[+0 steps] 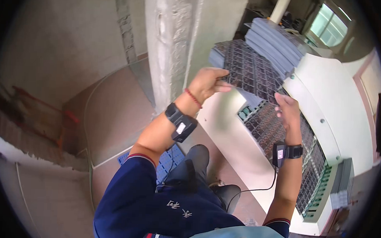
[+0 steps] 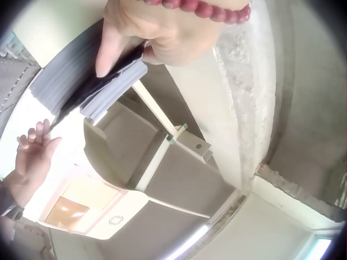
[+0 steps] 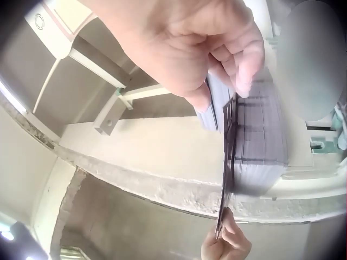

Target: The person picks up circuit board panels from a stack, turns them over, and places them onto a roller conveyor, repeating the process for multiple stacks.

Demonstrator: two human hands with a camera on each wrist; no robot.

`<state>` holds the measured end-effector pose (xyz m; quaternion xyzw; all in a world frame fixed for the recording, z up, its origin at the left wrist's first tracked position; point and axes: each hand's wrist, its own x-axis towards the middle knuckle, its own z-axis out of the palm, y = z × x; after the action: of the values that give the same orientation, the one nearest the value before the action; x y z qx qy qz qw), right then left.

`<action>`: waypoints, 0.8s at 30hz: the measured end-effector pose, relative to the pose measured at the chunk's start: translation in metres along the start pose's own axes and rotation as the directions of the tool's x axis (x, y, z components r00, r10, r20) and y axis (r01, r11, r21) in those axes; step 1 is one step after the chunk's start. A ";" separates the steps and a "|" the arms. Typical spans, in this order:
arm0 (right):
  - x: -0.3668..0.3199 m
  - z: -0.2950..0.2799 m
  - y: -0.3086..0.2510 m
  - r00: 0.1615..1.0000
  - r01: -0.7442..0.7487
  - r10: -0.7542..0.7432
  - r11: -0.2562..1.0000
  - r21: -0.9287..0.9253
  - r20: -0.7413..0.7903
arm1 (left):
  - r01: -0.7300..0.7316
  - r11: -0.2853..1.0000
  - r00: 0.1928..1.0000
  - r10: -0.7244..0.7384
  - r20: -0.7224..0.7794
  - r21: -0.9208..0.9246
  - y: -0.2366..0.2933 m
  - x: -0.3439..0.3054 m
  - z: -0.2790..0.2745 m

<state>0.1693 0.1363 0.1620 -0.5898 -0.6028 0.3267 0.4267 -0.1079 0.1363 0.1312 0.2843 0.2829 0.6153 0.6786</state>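
Observation:
My left hand [image 1: 209, 82] pinches the near left edge of a thin, dark, grid-patterned sheet [image 1: 248, 72]. In the left wrist view this sheet [image 2: 89, 92] appears nearly edge-on, with the left thumb along one face. My right hand [image 1: 288, 108] is at the sheet's other near corner. Its thumb and fingers stand apart on either side of the edge in the right wrist view, with a gap between them. Below the hands, similar dark grid material [image 1: 264, 128] lies along the bed of a white machine [image 1: 236, 133].
A stack of grey-blue sheets [image 1: 272, 44] stands behind the hands. The machine's curved white cover [image 1: 327, 99] rises at the right, and a green toothed strip [image 1: 319, 192] edges its near end. A rough wall column [image 1: 170, 46] is to the left; a blue slatted platform [image 1: 169, 162] lies by the legs.

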 end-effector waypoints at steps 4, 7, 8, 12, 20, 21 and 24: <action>0.004 0.007 -0.001 1.000 -0.022 0.022 0.998 0.055 0.008 | -0.045 0.999 0.999 0.045 -0.012 0.026 0.001 -0.005 0.006; 0.002 0.006 -0.002 0.998 -0.069 0.068 0.988 0.135 0.013 | -0.049 0.998 0.999 0.049 -0.013 0.035 -0.004 0.003 0.001; 0.001 0.005 0.000 0.997 -0.072 0.071 0.989 0.131 0.009 | -0.054 0.998 0.999 0.054 -0.001 0.042 -0.005 0.004 0.001; -0.012 -0.003 0.004 0.991 -0.135 0.126 0.922 0.363 0.049 | -0.051 0.995 0.999 0.051 0.001 0.086 -0.006 0.008 -0.001; -0.107 -0.052 0.061 0.971 0.046 0.135 0.706 0.707 -0.198 | 0.005 1.000 1.000 -0.005 0.013 -0.012 -0.014 -0.004 -0.015; -0.125 -0.059 0.068 0.959 0.061 0.155 0.705 0.706 -0.238 | 0.009 1.000 0.999 -0.009 0.052 0.003 -0.024 -0.004 -0.026; -0.179 -0.076 0.107 0.937 0.197 0.084 0.674 0.712 -0.338 | 0.119 0.988 0.982 -0.132 0.136 0.096 -0.065 -0.022 -0.043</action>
<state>0.2733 -0.0399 0.0753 -0.3959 -0.3540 0.4200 0.7359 -0.0972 0.1111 0.0555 0.3383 0.2782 0.5366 0.7213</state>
